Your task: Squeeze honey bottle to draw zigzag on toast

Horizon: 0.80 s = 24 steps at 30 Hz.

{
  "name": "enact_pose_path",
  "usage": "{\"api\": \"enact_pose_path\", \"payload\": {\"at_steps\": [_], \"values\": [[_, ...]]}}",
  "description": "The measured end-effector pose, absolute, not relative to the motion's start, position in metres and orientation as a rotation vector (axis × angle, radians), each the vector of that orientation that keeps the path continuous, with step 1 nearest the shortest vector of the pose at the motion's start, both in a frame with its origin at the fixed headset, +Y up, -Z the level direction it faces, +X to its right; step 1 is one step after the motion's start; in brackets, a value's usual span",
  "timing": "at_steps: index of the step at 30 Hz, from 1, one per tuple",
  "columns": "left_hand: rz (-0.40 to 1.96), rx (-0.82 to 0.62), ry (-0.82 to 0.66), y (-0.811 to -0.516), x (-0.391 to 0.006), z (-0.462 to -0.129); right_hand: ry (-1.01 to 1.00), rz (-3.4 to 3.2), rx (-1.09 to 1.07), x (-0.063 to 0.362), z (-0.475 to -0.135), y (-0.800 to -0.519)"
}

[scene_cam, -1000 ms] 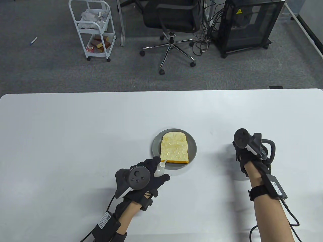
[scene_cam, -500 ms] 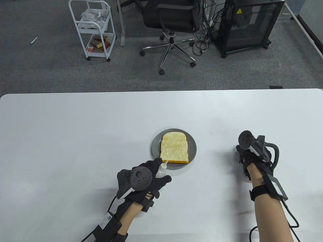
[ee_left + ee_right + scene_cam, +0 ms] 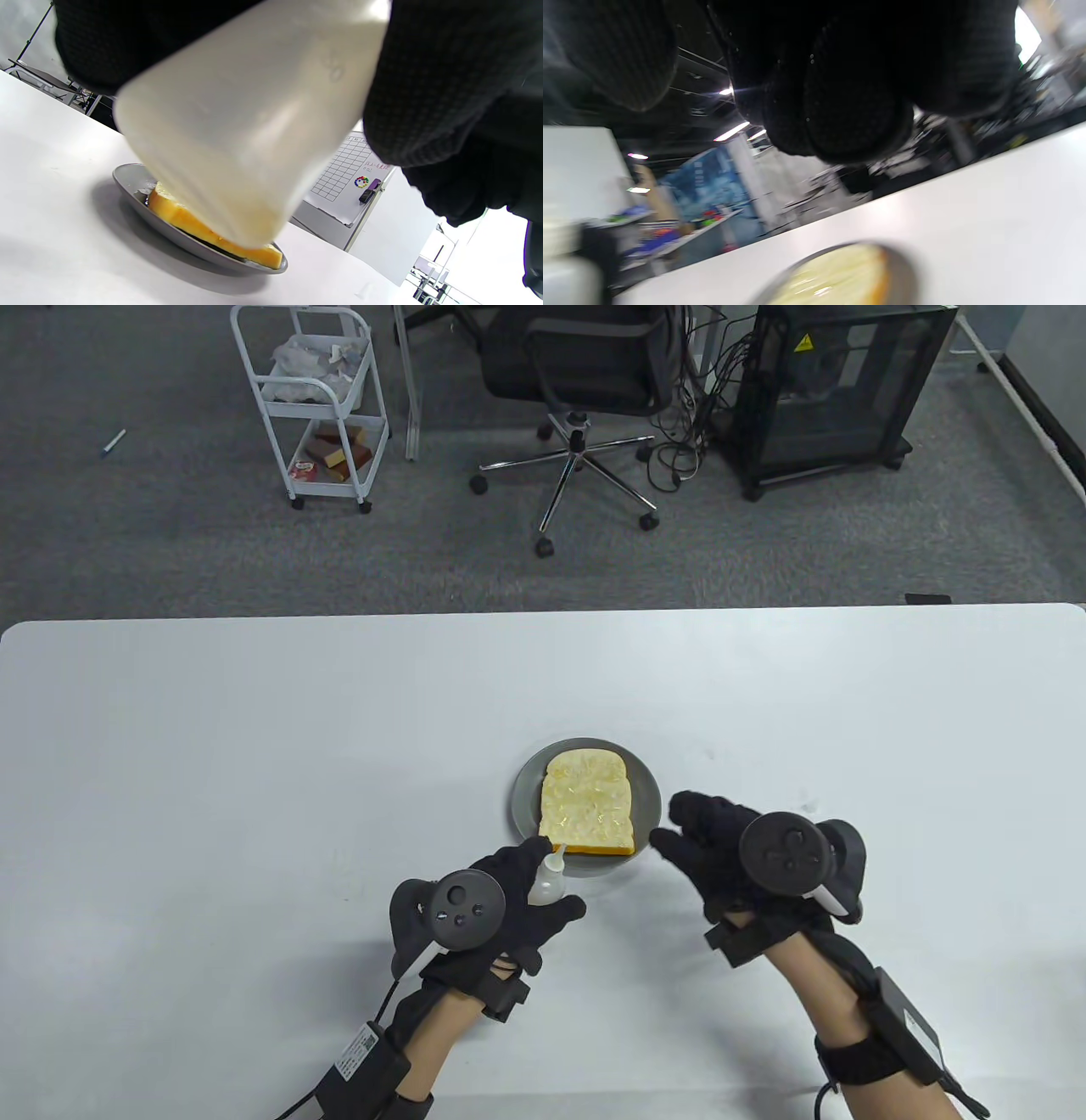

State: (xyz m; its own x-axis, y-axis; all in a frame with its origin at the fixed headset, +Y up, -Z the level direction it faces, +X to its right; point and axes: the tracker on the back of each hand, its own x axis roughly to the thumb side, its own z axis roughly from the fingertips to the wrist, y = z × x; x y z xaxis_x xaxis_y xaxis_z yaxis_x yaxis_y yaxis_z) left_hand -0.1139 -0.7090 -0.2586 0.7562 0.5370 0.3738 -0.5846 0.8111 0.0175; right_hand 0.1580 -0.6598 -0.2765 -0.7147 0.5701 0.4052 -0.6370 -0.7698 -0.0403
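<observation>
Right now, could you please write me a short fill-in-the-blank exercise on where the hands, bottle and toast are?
1. The honey bottle is held by the ____ hand.
2. The toast lies on a grey ____.
3. The bottle's nozzle points toward the toast's near-____ corner.
4. The right hand holds ____, fingers spread beside the plate.

Missing words: left; plate; left; nothing
</observation>
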Motion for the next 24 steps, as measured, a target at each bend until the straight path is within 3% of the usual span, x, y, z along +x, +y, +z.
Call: {"api": "enact_pose_path", "payload": {"at_steps": [5, 24], "values": [[0.668, 0.157, -0.401, -0.707, -0.108, -0.253, -0.102, 2.28, 0.526, 0.126, -0.262, -0.673], [0.628, 0.157, -0.453, -0.709, -0.085, -0.242, -0.126, 2.235, 0.509, 0.118, -0.254, -0.688]]}}
